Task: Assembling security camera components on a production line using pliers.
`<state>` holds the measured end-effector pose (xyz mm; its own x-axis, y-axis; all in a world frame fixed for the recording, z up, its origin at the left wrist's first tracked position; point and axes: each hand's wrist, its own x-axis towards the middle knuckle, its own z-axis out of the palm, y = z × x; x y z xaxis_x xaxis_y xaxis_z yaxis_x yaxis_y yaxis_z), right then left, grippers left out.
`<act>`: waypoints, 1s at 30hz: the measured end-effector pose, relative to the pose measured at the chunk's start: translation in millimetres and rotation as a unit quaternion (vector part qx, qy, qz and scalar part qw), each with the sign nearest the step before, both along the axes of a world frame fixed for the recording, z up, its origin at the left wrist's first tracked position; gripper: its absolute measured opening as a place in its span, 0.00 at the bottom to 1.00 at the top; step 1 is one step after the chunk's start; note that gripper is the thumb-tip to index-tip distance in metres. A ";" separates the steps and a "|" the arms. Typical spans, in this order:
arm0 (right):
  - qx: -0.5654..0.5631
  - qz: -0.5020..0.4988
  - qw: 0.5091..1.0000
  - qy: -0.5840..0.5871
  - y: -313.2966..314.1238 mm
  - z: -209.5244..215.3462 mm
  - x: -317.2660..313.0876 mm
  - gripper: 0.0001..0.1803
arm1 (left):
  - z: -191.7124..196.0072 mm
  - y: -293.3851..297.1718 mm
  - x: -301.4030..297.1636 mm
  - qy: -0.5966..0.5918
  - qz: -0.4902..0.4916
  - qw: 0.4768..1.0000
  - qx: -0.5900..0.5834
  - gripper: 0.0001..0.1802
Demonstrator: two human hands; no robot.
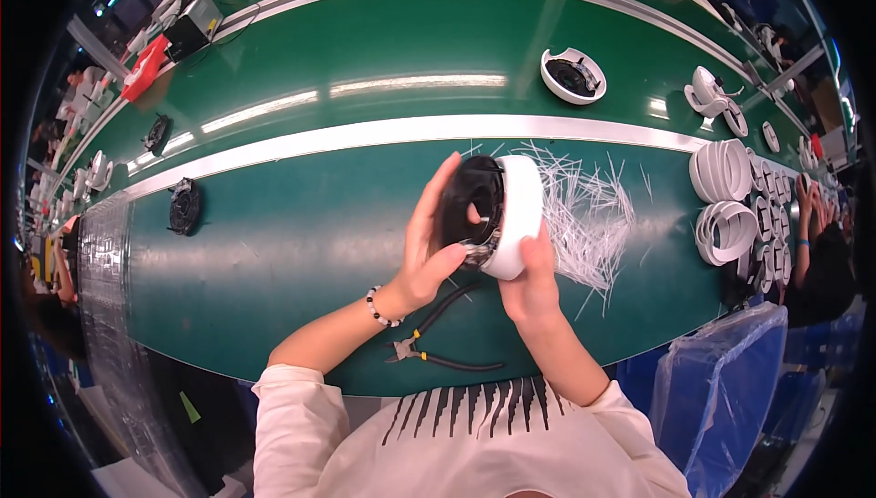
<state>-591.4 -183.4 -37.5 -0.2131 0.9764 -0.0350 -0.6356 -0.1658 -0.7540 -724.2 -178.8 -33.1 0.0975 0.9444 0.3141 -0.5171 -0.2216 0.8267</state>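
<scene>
Head cam looking down on a long green surface with a silvery rail running along the middle. Right in front of the person's chest there's a pair of black-handled pliers lying flat, just below the wrists. To the right of the hands is a messy heap of white trimmed strips, sitting close behind the part being held. Further right, stacks of white rings are piled near the edge, and a clear blue-tinted plastic bag hangs off the lower right. Up on the far lane sits another white round housing, open side up. A black fan-like disc lies off to the left, well apart from everything.

Both hands are up off the surface holding a white round housing with a black inside, tilted on edge so the open black face points left. The left hand is half open, fingers stretched up along the black face, thumb tucked at the lower rim. The right hand cups the white shell from underneath, fingers curled round it.
</scene>
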 end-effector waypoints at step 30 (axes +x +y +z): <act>0.245 -0.056 0.890 -0.380 -0.1 24.9 27.2 0.61 | -5.2 12.9 -19.8 -0.186 -0.229 0.893 -0.341 0.35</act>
<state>-564.2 -183.4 -12.6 -0.2094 0.9278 0.3088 0.0977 0.3341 -0.9375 -744.0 -165.9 -38.2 0.5307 0.8165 -0.2272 -0.6914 0.5722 0.4411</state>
